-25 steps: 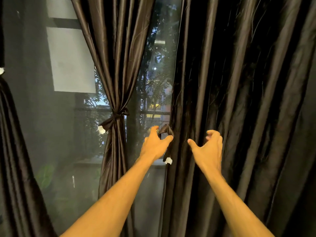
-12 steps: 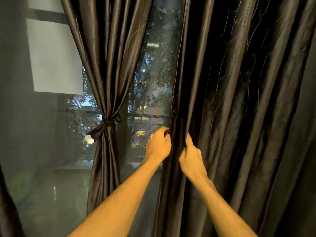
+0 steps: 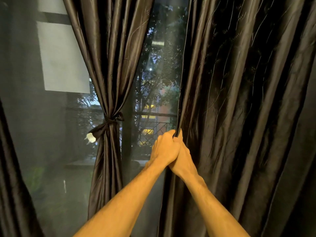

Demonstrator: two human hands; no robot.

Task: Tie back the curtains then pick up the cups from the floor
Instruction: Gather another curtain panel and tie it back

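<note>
While clutching the glossy, pleated edge of the loose curtain [image 3: 239, 117], pressing left hand [image 3: 165, 148] and right hand [image 3: 184, 160] tightly together, bunching slick dark folds.

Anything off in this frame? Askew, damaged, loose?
Nothing damaged. Only quirk: the tie-back on the middle curtain has its white-tipped tail sticking out sideways to the left. The right curtain hangs untied, left hand and right hand gripping its edge.

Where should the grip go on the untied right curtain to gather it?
On the loose curtain, take the free left edge at the height of the neighbour's tie band, coming from the window gap: folds hang straight and should gather rightward from there.
</note>
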